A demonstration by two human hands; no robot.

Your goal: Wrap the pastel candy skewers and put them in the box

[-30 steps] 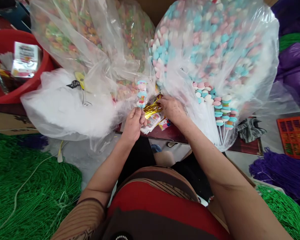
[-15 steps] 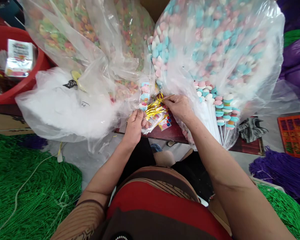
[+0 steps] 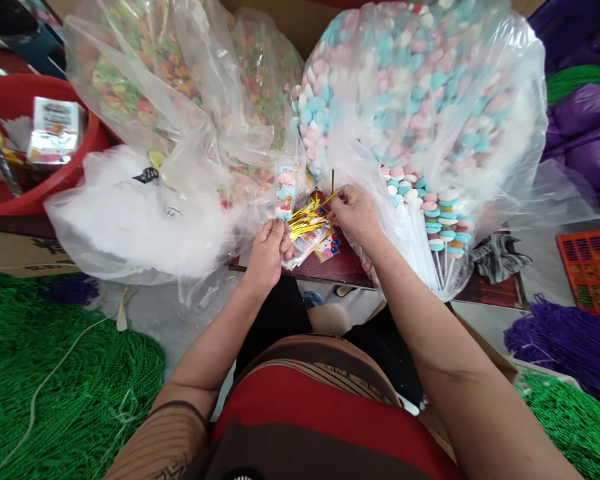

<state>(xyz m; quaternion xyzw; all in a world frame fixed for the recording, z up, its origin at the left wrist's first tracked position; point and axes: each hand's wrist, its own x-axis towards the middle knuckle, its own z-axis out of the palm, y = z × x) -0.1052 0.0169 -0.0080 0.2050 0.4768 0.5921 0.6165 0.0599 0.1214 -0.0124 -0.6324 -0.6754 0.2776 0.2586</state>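
My left hand [image 3: 270, 252] pinches the lower end of a small clear wrapper [image 3: 285, 193] with pink, blue and red candy inside, held upright. Just right of it, a pile of gold twist ties [image 3: 307, 220] lies over printed packets [image 3: 329, 247] on the dark red table [image 3: 350, 269]. Above the right side of that pile, my right hand [image 3: 353, 212] has thumb and fingers closed on a gold twist tie [image 3: 334, 193]. Several candy skewers on white sticks [image 3: 447, 223] stand in a clear bag to the right of my right hand.
Large clear bags hold pink, blue and white candy [image 3: 405, 73] and ring-shaped candy [image 3: 130, 87]. A white-filled bag [image 3: 145, 220] lies left, beside a red basin [image 3: 87, 150]. Green cords [image 3: 70, 373], purple cords [image 3: 570, 340] and an orange crate [image 3: 593, 267] flank the table.
My right hand has turned slightly and lifted the twist tie's end, which now points more upright. My left hand keeps its hold on the wrapper. The camera view has shifted a little.
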